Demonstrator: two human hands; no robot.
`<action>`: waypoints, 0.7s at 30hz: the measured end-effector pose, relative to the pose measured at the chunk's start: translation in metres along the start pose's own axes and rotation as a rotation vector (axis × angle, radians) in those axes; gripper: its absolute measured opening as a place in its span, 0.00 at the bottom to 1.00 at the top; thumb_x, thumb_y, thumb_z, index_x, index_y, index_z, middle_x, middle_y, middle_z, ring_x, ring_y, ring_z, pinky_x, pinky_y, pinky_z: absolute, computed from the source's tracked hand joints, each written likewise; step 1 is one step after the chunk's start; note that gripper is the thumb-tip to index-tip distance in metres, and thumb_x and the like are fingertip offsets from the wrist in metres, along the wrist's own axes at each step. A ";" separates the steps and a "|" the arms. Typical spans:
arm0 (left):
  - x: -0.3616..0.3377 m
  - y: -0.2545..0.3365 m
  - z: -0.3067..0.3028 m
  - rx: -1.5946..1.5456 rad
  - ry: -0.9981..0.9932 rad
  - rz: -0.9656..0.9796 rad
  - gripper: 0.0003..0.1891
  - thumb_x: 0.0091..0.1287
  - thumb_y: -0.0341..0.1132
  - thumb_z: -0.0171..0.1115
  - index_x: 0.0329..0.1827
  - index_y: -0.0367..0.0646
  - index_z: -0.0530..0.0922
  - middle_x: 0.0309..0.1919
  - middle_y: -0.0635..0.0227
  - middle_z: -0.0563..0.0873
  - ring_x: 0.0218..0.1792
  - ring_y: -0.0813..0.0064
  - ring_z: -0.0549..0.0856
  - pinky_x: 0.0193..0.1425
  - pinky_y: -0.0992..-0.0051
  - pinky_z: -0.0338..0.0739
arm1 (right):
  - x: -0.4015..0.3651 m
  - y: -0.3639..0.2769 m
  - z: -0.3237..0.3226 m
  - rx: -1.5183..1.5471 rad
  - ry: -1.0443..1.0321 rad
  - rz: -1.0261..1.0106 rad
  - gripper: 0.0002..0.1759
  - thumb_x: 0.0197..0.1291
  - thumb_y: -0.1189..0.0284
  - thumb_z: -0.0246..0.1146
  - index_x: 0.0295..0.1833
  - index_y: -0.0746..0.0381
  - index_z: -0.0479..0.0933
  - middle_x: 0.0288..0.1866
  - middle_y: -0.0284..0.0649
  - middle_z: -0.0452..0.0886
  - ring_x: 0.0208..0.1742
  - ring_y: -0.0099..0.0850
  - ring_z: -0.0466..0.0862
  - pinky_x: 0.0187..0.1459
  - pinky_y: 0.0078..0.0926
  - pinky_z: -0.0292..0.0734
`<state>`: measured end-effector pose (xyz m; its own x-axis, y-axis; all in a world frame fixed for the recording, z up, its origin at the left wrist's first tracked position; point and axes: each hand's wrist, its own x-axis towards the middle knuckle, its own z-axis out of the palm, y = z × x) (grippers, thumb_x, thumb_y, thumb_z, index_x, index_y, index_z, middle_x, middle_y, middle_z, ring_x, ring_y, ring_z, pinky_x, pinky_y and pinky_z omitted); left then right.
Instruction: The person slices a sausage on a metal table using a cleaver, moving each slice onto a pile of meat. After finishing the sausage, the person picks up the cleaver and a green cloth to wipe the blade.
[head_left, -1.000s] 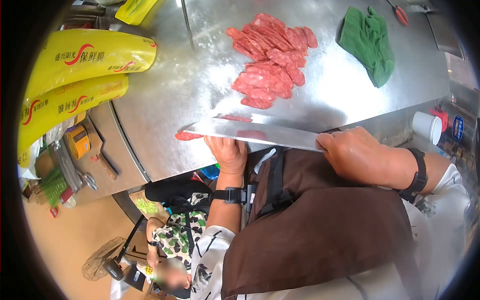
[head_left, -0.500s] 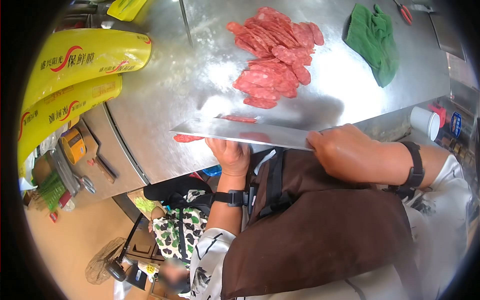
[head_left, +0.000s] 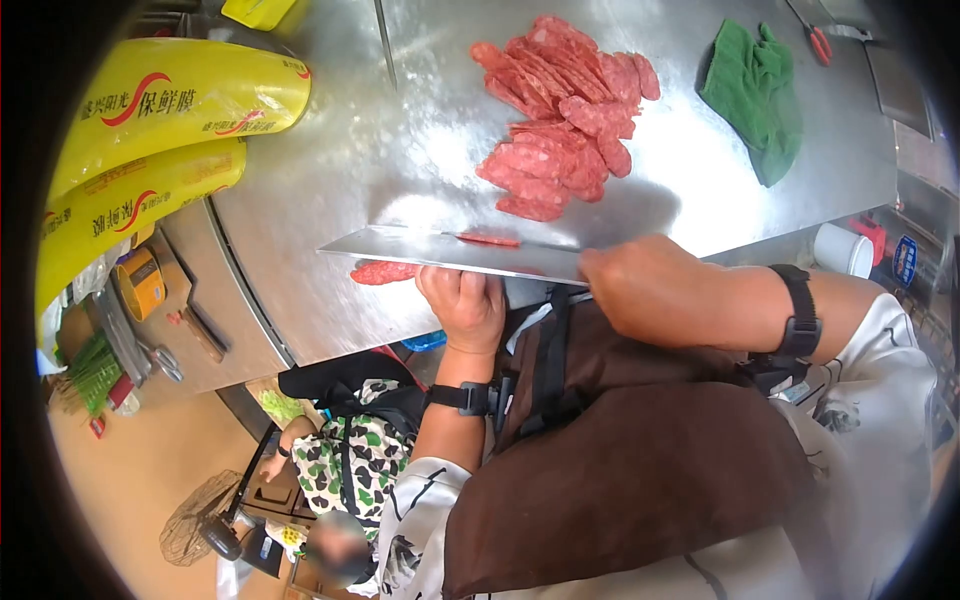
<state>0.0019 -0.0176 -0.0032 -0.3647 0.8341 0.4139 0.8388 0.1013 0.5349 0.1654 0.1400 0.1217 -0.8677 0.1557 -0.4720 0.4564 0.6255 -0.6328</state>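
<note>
My right hand (head_left: 650,295) is wrapped around the handle of a long, broad-bladed knife (head_left: 400,243). The blade crosses just above the steel table (head_left: 330,310), its tip pointing left. Close under the blade, the curled fingers of my left hand (head_left: 463,305) press on a red sausage (head_left: 382,273), whose left end sticks out past them; the rest is hidden by the hand and knife. A thin red slice (head_left: 490,239) shows along the blade's upper edge. Farther back lies a heap of sausage slices (head_left: 550,135), marbled red and white.
A green cloth (head_left: 752,100) and red-handled scissors (head_left: 820,45) lie at the back right. Yellow cling-film packages (head_left: 190,100) stand at the left, above a cleaver (head_left: 195,325) and another pair of scissors (head_left: 167,362). Another person (head_left: 350,465) is at lower left.
The knife and my right hand have shifted left, the blade covering a bit more of the table. My left hand stays on the sausage. The whole view has tilted slightly.
</note>
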 end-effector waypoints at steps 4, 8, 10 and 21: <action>0.001 0.000 -0.001 0.040 -0.029 0.038 0.22 0.48 0.23 0.67 0.50 0.43 0.78 0.48 0.57 0.78 0.51 0.50 0.75 0.56 0.56 0.66 | -0.010 -0.002 -0.003 -0.011 -0.016 0.002 0.05 0.55 0.78 0.56 0.36 0.70 0.72 0.22 0.52 0.79 0.24 0.51 0.81 0.27 0.45 0.76; -0.004 -0.003 -0.004 0.034 -0.039 0.022 0.21 0.48 0.22 0.67 0.48 0.42 0.78 0.48 0.58 0.78 0.51 0.50 0.75 0.56 0.56 0.66 | -0.020 -0.003 -0.006 -0.021 -0.105 0.153 0.06 0.53 0.78 0.56 0.35 0.70 0.72 0.23 0.52 0.79 0.26 0.51 0.82 0.27 0.45 0.76; -0.002 -0.001 -0.001 0.024 -0.030 0.023 0.21 0.49 0.22 0.67 0.48 0.42 0.78 0.47 0.58 0.78 0.51 0.51 0.75 0.57 0.56 0.66 | -0.003 0.000 0.003 -0.017 -0.042 0.062 0.05 0.53 0.78 0.56 0.35 0.70 0.72 0.23 0.53 0.79 0.25 0.52 0.82 0.28 0.45 0.76; 0.008 0.003 -0.004 0.001 0.012 0.032 0.16 0.51 0.26 0.71 0.43 0.44 0.79 0.43 0.65 0.79 0.48 0.58 0.77 0.56 0.58 0.68 | -0.024 0.021 0.001 -0.010 0.116 0.122 0.08 0.59 0.75 0.58 0.33 0.69 0.76 0.23 0.56 0.78 0.27 0.56 0.81 0.31 0.49 0.75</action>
<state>-0.0004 -0.0130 0.0044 -0.3426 0.8306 0.4390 0.8504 0.0756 0.5207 0.1966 0.1489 0.1190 -0.8234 0.3177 -0.4702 0.5580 0.6044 -0.5686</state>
